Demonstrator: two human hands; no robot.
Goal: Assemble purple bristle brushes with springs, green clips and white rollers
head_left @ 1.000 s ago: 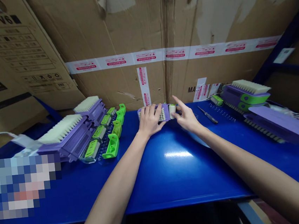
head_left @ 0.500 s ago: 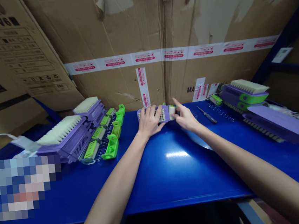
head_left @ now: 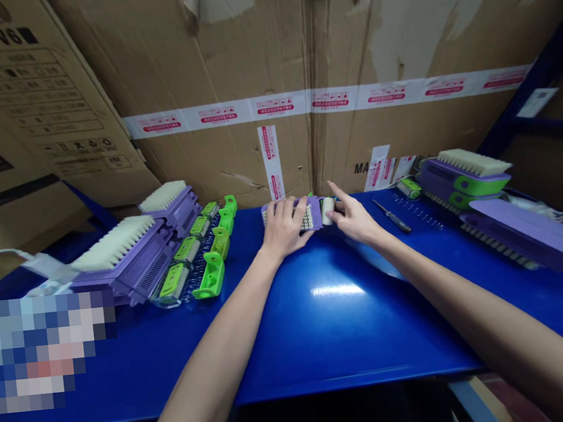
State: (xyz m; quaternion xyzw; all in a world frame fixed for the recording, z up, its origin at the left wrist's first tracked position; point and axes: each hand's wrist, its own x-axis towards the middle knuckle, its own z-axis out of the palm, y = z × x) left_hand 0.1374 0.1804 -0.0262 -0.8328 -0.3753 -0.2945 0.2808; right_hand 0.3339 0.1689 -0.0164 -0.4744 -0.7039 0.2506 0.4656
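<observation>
A purple brush block [head_left: 310,212] with pale bristles lies at the far edge of the blue table [head_left: 322,326]. My left hand [head_left: 283,226] rests over its left part, fingers curled down on it. My right hand [head_left: 354,217] pinches a small white and green roller piece [head_left: 326,209] against the block's right end, with the forefinger stretched out above it.
Purple brushes [head_left: 131,252] and a row of green clips [head_left: 205,248] lie at the left. A screwdriver [head_left: 394,217], more purple brushes [head_left: 462,177] and a flat purple plate [head_left: 532,230] lie at the right. Cardboard boxes [head_left: 268,73] stand behind the table.
The roller piece sits a little closer against the block's end. Both hands stay in nearly the same place.
</observation>
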